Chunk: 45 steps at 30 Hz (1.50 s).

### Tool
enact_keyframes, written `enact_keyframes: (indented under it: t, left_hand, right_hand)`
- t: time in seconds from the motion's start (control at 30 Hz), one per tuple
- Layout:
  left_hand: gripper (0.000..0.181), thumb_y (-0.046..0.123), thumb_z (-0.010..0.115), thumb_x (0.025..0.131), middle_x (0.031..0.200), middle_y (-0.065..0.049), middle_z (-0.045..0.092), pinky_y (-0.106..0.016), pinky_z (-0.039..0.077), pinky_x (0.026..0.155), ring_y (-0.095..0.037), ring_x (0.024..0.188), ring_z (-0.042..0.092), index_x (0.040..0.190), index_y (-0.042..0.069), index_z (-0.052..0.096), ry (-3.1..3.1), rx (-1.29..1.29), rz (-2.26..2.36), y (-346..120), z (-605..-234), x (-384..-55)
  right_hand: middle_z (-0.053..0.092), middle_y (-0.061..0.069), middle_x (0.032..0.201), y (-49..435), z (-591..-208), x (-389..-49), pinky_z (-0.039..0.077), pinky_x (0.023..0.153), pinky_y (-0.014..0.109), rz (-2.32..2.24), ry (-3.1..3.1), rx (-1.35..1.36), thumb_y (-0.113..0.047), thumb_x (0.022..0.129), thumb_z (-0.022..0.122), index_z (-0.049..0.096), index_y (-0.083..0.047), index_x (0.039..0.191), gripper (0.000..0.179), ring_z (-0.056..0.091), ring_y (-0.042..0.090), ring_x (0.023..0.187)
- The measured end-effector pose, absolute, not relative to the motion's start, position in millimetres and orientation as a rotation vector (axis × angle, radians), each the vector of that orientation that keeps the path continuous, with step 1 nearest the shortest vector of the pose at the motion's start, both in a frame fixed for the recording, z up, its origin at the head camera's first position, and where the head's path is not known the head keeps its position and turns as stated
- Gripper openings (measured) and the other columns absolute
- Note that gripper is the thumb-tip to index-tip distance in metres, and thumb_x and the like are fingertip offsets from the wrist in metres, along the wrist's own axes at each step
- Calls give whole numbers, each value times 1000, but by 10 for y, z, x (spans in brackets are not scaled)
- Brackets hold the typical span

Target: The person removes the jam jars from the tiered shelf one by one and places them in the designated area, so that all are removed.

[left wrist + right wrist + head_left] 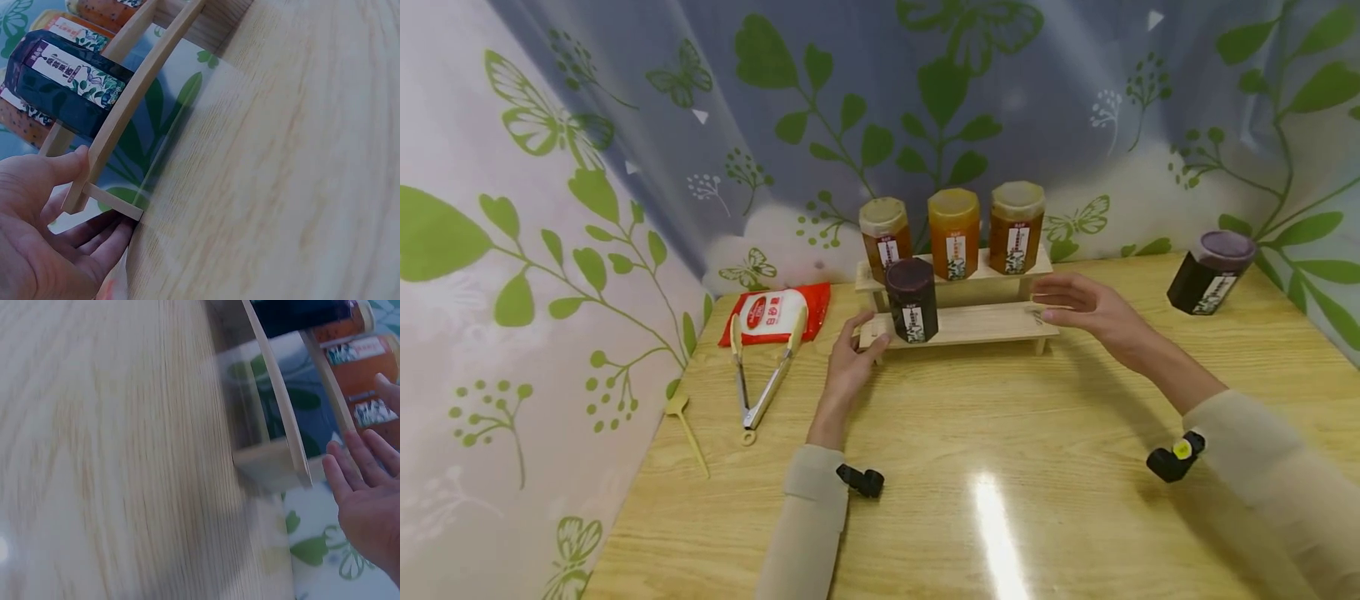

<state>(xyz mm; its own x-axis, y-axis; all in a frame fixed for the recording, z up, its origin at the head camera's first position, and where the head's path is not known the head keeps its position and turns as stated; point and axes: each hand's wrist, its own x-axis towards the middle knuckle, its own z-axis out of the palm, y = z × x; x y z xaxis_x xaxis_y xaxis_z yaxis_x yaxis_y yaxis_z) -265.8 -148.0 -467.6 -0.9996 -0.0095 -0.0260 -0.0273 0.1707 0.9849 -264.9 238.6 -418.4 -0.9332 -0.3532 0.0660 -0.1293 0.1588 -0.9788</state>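
A two-tier wooden stand (985,323) stands near the back of the table. My left hand (846,368) grips the left end of its lower board; in the left wrist view the thumb presses the board and the fingers curl by the leg. Close to that hand, a dark purple jar (912,300) sits upright on the lower tier. Three jars line the upper tier: an amber jar (884,237) behind the dark one, an orange jar (955,233) in the middle and a reddish-amber jar (1017,229) at right. Around the stand's right end, my right hand (372,509) holds nothing, its fingers extended.
Another dark purple jar (1212,273) stands at the far right of the table. To the left lie a red-and-white packet (775,312), metal tongs (767,393) with cream tips overlapping it, and a small yellow spoon (688,429). A patterned curtain (820,50) hangs behind.
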Motion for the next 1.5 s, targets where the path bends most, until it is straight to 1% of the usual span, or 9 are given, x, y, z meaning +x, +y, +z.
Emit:
enact_keyframes:
  t: [0.1, 0.2, 0.33, 0.53, 0.7, 0.8, 0.93, 1.07, 1.5]
  left_hand:
    - [62, 16, 69, 102, 140, -26, 59, -59, 44, 98, -49, 117, 59, 159, 13, 42, 2370, -45, 2013, -1485, -4647, -2663]
    - [63, 21, 70, 102, 141, -23, 59, -58, 44, 100, -46, 119, 60, 159, 18, 43, 2379, -51, 2016, -1489, -4688, -2674]
    - [61, 25, 72, 101, 136, -21, 62, -54, 46, 95, -43, 114, 62, 156, 23, 47, 2399, -44, 2022, -1479, -4711, -2670]
    - [56, 24, 73, 100, 127, -16, 67, -42, 48, 85, -37, 100, 65, 153, 27, 52, 2441, -53, 2005, -1479, -4719, -2661]
    - [57, 25, 73, 100, 126, -15, 68, -39, 48, 83, -33, 100, 65, 153, 27, 51, 2451, -58, 1997, -1489, -4717, -2662]
    - [56, 25, 73, 100, 129, -15, 66, -39, 48, 83, -32, 103, 65, 153, 26, 52, 2455, -56, 1992, -1491, -4719, -2666]
    - [56, 25, 73, 100, 129, -15, 66, -39, 48, 83, -32, 103, 64, 152, 27, 53, 2461, -51, 1993, -1490, -4730, -2676]
    - [55, 26, 73, 100, 125, -16, 67, -39, 48, 80, -32, 98, 64, 152, 26, 53, 2466, -53, 1995, -1480, -4733, -2681]
    - [56, 25, 73, 100, 121, -15, 69, -36, 49, 76, -30, 94, 64, 152, 25, 52, 2475, -49, 1986, -1492, -4746, -2684]
  right_hand:
    - [50, 9, 154, 2267, -4200, -2660, 46, 101, 21, -1868, 2199, -530, -15, 106, 63, 40, -4, 157, 57, 47, 23, 141]
    - [49, 9, 155, 2146, -4232, -2679, 46, 103, 22, -1874, 2147, -580, -15, 106, 62, 39, -4, 158, 58, 47, 25, 142]
    - [42, 21, 159, 1975, -4281, -2704, 47, 103, 23, -1887, 2096, -586, -15, 105, 64, 40, -4, 157, 58, 45, 33, 144]
    - [40, 24, 159, 1720, -4329, -2770, 47, 104, 25, -1904, 2052, -570, -14, 105, 65, 37, 0, 157, 61, 42, 39, 145]
    - [38, 24, 161, 1512, -4328, -2808, 45, 106, 27, -1913, 2046, -570, -10, 103, 65, 36, -2, 158, 62, 40, 38, 147]
    - [39, 21, 161, 1393, -4320, -2822, 43, 111, 36, -1926, 2048, -567, -8, 102, 65, 35, -4, 159, 65, 40, 38, 147]
    - [40, 19, 161, 1254, -4319, -2846, 35, 118, 47, -1947, 2053, -548, -6, 102, 66, 34, -4, 160, 67, 39, 37, 148]
    - [40, 19, 161, 1144, -4319, -2867, 29, 122, 48, -1959, 2070, -520, -8, 100, 69, 34, -4, 160, 69, 38, 37, 148]
    - [46, 15, 155, 763, -4290, -2824, 35, 117, 53, -1991, 2169, -370, -20, 93, 81, 41, -8, 155, 75, 45, 34, 142]
